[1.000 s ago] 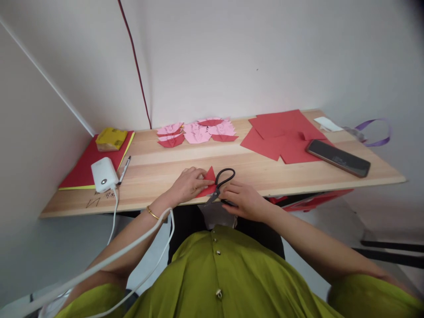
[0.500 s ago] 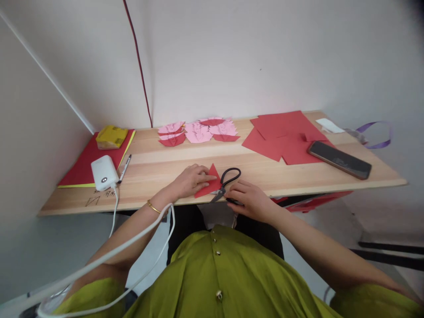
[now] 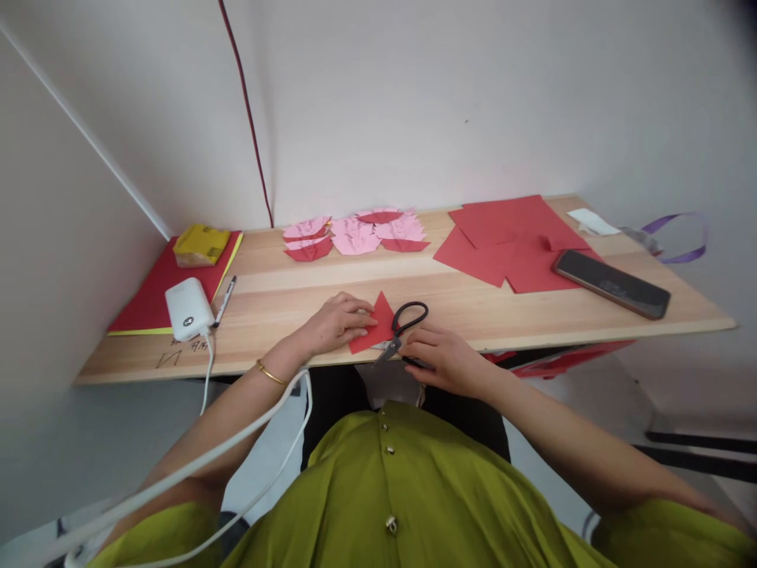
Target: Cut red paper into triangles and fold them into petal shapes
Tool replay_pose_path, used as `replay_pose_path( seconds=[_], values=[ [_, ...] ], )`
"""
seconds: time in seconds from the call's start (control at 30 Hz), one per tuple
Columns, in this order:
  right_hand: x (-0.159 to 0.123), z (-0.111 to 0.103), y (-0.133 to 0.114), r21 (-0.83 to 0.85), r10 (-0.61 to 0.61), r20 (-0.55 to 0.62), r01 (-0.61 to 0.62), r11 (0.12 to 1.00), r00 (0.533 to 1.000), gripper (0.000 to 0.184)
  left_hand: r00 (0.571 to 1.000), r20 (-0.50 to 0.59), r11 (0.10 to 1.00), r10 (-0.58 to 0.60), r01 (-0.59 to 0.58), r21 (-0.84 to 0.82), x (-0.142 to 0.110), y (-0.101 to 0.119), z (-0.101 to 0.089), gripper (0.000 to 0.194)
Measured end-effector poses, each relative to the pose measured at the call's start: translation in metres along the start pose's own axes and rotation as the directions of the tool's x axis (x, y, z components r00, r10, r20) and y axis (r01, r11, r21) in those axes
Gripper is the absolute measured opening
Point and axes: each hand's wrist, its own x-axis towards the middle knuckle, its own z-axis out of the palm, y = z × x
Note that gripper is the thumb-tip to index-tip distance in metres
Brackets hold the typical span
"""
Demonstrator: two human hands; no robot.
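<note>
Near the front edge of the table lies a piece of red paper (image 3: 381, 319), pointed at the top like a folded triangle. My left hand (image 3: 340, 325) is closed on its left side, fingertips on the paper and the thumb hidden. Black-handled scissors (image 3: 393, 347) lie at its lower right, blades apart, with one grey tip pointing toward me past the table edge. The other blade is at the paper's bottom edge; whether it is under the paper I cannot tell. My right hand (image 3: 443, 356) is closed around the lower handle, and the upper loop stands free.
Pink and red paper cutouts (image 3: 355, 235) lie along the wall. Red sheets (image 3: 502, 244) and a phone (image 3: 612, 284) are on the right. On the left are a white power bank (image 3: 188, 309) with its cable, a pen (image 3: 225, 301) and a yellow packet (image 3: 202, 244) on red sheets.
The fingers of my left hand have drawn back slightly left, so more of the red paper shows. The scissors have shifted a little, their lower tip leftward. My right hand is nearly still.
</note>
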Motion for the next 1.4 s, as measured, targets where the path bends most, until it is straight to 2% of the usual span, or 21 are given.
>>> replay_pose_path(
  seconds=[0.57, 0.73, 0.83, 0.9, 0.97, 1.03, 1.1, 1.23, 1.33, 1.4],
  values=[
    [0.015, 0.02, -0.013, -0.053, -0.03, -0.026, 0.028, 0.998, 0.999, 0.015, 1.0, -0.016, 1.0, -0.017, 0.017, -0.012, 0.0, 0.002, 0.001, 0.03],
    [0.017, 0.025, -0.029, -0.026, -0.112, 0.028, 0.112, 0.993, 0.993, 0.013, 0.999, -0.031, 0.999, -0.02, 0.019, -0.027, -0.001, -0.001, 0.002, 0.028],
    [0.011, 0.013, -0.033, 0.028, -0.177, 0.04, 0.176, 0.984, 0.983, 0.016, 0.997, -0.072, 0.997, -0.019, 0.014, -0.07, -0.002, -0.004, 0.005, 0.028],
    [0.005, -0.002, -0.024, 0.001, -0.098, -0.046, 0.098, 0.995, 0.994, 0.017, 0.994, -0.107, 0.994, -0.027, 0.015, -0.112, -0.003, -0.005, 0.006, 0.031],
    [-0.004, -0.019, -0.004, -0.051, 0.044, -0.152, -0.053, 0.997, 0.987, 0.015, 0.986, -0.157, 0.988, -0.064, 0.04, -0.152, -0.005, -0.005, 0.007, 0.034],
    [-0.014, -0.032, 0.02, -0.11, 0.148, -0.195, -0.172, 0.979, 0.97, 0.017, 0.968, -0.213, 0.981, -0.135, 0.1, -0.166, -0.006, -0.003, 0.006, 0.035],
    [-0.024, -0.04, 0.044, -0.15, 0.221, -0.191, -0.251, 0.956, 0.956, 0.019, 0.948, -0.246, 0.977, -0.202, 0.176, -0.121, -0.007, -0.001, 0.005, 0.03],
    [-0.03, -0.045, 0.07, -0.212, 0.239, -0.207, -0.282, 0.936, 0.949, 0.02, 0.943, -0.197, 0.962, -0.269, 0.271, -0.017, -0.008, -0.001, 0.001, 0.024],
    [-0.014, -0.045, 0.068, -0.21, 0.218, -0.23, -0.267, 0.941, 0.949, 0.022, 0.934, -0.178, 0.95, -0.311, 0.305, -0.06, -0.005, -0.003, -0.002, 0.01],
    [0.006, -0.042, 0.059, -0.139, 0.218, -0.238, -0.255, 0.957, 0.947, 0.023, 0.925, -0.179, 0.941, -0.334, 0.319, -0.11, -0.002, -0.002, -0.005, 0.01]
  ],
)
